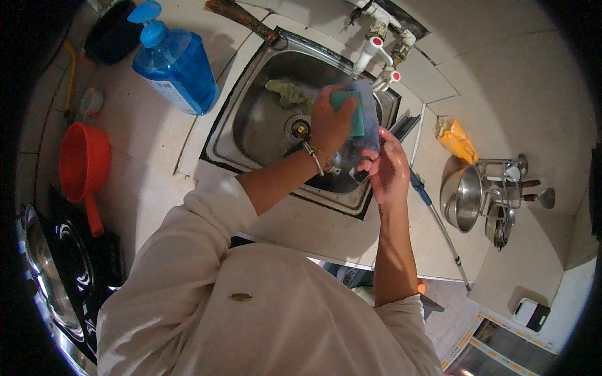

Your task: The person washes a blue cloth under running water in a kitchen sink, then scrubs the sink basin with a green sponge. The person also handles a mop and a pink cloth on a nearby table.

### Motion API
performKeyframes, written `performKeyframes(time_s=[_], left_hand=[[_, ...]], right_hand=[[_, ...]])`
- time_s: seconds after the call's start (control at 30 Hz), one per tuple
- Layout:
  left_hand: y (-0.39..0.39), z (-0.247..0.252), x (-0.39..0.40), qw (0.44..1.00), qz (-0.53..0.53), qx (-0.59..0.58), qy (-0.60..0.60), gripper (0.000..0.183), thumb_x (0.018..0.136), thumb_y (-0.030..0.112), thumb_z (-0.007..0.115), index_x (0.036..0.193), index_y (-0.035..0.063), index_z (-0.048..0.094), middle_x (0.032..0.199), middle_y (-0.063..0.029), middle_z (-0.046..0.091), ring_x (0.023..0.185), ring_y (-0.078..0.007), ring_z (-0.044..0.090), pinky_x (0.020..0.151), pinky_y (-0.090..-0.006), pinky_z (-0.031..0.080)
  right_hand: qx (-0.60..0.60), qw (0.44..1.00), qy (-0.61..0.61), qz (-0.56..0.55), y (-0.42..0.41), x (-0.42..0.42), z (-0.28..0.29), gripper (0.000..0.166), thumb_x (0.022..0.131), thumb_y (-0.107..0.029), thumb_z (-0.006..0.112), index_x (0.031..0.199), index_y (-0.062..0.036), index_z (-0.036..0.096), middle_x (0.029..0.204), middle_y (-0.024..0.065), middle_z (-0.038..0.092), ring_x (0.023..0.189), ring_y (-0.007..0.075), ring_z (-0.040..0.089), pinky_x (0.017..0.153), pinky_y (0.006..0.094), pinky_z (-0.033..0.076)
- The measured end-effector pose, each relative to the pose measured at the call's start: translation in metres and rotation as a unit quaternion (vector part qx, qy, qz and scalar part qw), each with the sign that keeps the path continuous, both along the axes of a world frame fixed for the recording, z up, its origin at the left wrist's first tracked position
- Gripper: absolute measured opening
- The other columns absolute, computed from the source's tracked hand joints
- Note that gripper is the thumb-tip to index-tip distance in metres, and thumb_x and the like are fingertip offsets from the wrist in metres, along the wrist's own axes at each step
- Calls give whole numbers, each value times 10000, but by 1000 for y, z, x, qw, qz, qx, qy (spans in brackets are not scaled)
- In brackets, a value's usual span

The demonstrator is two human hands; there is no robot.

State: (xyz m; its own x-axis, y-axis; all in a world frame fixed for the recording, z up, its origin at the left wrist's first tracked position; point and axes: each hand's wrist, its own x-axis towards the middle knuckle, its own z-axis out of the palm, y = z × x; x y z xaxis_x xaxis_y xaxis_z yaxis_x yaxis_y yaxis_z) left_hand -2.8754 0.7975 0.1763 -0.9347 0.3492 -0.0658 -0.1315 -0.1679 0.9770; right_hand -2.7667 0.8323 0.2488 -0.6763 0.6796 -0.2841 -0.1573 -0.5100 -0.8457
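Over the right part of the metal sink [263,160], my left hand [331,120] grips a green scouring sponge [360,115] and presses it against a translucent bluish object [371,105], whose exact kind I cannot tell. My right hand [389,164] holds the lower end of that object, palm turned up, with wet fingers. White taps [369,56] with red-dotted handles stand just behind it. A crumpled pale greenish cloth [286,93] lies in the basin, above the drain [301,129]. Part of the basin under my hands is hidden.
A blue soap pump bottle [176,70] and a red plastic dipper [84,162] are on the left counter. A brush [244,21] rests at the sink's back left corner. To the right are a blue-and-metal pole [435,211], an orange packet [456,141], and a steel bowl [465,199] beside a utensil rack.
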Motion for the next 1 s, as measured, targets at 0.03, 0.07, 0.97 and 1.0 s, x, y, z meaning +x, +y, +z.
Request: performKeyframes(time_s=[0.03, 0.07, 0.97, 1.0], left_hand=[[0, -3, 0, 998, 21, -18, 52, 357, 711, 242, 565, 976, 25, 461, 909, -169, 500, 840, -260, 498, 743, -333, 395], [-2, 3, 3, 999, 5, -9, 53, 359, 711, 243, 563, 976, 23, 463, 916, -172, 498, 849, -270, 493, 753, -337, 391], [-8, -16, 6, 932, -358, 45, 25, 610, 741, 251, 491, 1272, 58, 257, 1072, -75, 472, 932, -154, 453, 820, -256, 355], [-9, -14, 6, 920, -378, 99, -42, 609, 739, 228, 495, 1272, 57, 254, 1054, -73, 480, 909, -154, 461, 803, -262, 366]], right_hand=[[43, 998, -32, 22, 3, 0, -8, 141, 775, -160, 553, 801, -26, 515, 626, 26, 511, 479, 106, 471, 411, 246, 397], [86, 993, -63, 41, 7, 0, -17, 147, 774, -170, 557, 793, -30, 515, 616, 19, 505, 460, 100, 458, 402, 239, 386], [258, 936, -188, 148, 20, 0, -33, 127, 791, -98, 498, 885, -38, 558, 774, 26, 561, 640, 101, 526, 506, 221, 448], [242, 947, -174, 118, 22, -2, -37, 114, 793, -111, 505, 866, -36, 550, 749, 23, 551, 623, 98, 516, 476, 215, 436]])
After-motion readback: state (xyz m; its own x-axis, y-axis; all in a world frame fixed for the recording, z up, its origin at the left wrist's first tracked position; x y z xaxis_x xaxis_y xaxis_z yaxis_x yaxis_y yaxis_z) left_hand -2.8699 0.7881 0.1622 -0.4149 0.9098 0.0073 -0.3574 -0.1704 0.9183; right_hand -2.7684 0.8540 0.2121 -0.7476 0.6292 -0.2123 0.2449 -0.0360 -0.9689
